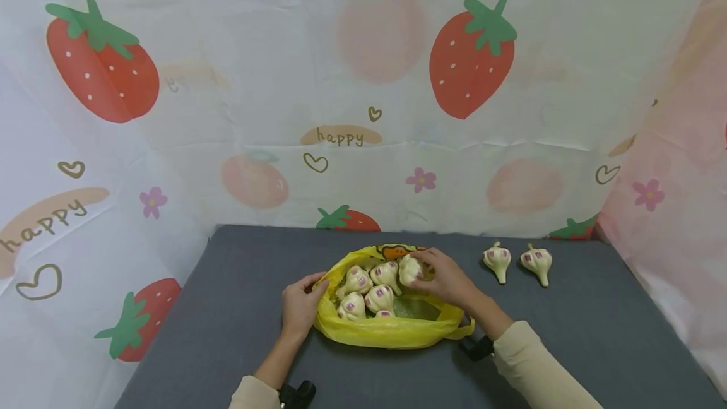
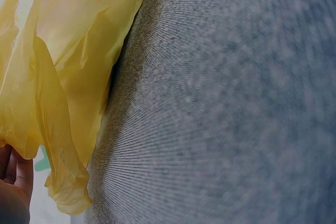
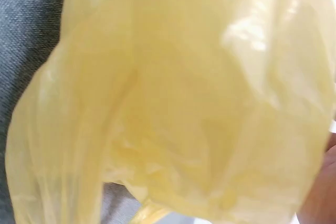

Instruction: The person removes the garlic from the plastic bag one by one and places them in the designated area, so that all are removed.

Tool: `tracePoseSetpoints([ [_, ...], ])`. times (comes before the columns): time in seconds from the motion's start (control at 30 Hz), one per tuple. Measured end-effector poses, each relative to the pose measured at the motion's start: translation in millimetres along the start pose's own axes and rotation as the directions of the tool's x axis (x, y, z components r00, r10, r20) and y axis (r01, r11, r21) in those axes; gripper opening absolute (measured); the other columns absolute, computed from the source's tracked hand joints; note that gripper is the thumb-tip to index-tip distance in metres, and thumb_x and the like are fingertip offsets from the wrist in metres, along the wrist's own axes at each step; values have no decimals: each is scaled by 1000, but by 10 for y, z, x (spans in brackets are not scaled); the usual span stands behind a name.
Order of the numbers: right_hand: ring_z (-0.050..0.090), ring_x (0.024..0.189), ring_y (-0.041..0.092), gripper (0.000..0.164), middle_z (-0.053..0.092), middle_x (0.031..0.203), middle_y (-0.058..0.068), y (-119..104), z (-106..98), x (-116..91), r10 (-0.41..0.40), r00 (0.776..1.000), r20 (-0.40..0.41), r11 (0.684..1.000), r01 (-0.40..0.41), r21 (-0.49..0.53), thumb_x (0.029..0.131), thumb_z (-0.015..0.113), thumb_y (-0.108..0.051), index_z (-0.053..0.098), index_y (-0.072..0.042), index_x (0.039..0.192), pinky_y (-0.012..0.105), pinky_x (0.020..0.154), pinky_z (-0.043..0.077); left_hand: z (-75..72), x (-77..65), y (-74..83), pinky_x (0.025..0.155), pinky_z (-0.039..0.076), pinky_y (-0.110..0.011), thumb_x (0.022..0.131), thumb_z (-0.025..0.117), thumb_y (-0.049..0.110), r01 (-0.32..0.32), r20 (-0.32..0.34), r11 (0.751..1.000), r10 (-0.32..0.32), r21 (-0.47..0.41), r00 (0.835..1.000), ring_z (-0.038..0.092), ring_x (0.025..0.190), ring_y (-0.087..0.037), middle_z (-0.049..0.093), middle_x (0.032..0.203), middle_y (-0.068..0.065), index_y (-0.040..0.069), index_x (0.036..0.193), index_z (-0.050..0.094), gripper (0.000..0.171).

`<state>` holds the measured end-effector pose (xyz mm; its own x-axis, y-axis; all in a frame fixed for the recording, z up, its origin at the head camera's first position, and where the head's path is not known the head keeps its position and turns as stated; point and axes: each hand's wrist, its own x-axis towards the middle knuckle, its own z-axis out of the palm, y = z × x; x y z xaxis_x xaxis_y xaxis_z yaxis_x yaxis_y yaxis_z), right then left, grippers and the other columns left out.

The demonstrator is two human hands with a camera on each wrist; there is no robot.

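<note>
A yellow plastic bag (image 1: 392, 336) lies with its mouth spread wide, several garlic bulbs (image 1: 379, 298) inside it, mostly on the left side. At the bag's left rim, my left hand (image 1: 300, 311) pinches the plastic between thumb and fingers. My right hand (image 1: 449, 278) reaches over the right rim and holds a garlic bulb (image 1: 409, 271) within the bag opening. The left wrist view shows the bag's outer side (image 2: 79, 61) and part of the left hand (image 2: 16, 182). Yellow plastic (image 3: 184, 93) fills most of the right wrist view, hiding the right fingers there.
Two more garlic bulbs, one (image 1: 496, 263) beside the other (image 1: 536, 263), lie on the dark grey table cover (image 1: 244, 270), right of the bag. A strawberry-print curtain (image 1: 272, 81) hangs behind the table and along its sides.
</note>
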<state>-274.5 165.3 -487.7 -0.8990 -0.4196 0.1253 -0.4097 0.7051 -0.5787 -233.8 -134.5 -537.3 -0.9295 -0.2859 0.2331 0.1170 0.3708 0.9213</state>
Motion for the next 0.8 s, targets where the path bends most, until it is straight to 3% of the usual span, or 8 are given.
tracePoseSetpoints([
  [0.1, 58, 99, 21, 57, 58, 121, 10, 0, -36, -15, -5, 1000, -15, 1000, 5, 3, 85, 76, -31, 57, -11, 135, 39, 81, 51, 1, 1, 2, 62, 51, -15, 88, 73, 17, 3, 1, 1000, -3, -3, 1000, 67, 77, -11, 76, 99, -12, 6, 104, 77, 19],
  [0.8, 56, 90, 18, 57, 58, 114, 13, 10, -305, -76, -63, 992, -111, 998, 65, 20, 84, 77, -20, 57, -5, 134, 39, 82, 54, 17, 11, 10, 61, 50, -14, 88, 73, 16, 2, 1, 1000, -2, -5, 1000, 66, 75, -11, 75, 97, -14, 5, 103, 77, 19],
])
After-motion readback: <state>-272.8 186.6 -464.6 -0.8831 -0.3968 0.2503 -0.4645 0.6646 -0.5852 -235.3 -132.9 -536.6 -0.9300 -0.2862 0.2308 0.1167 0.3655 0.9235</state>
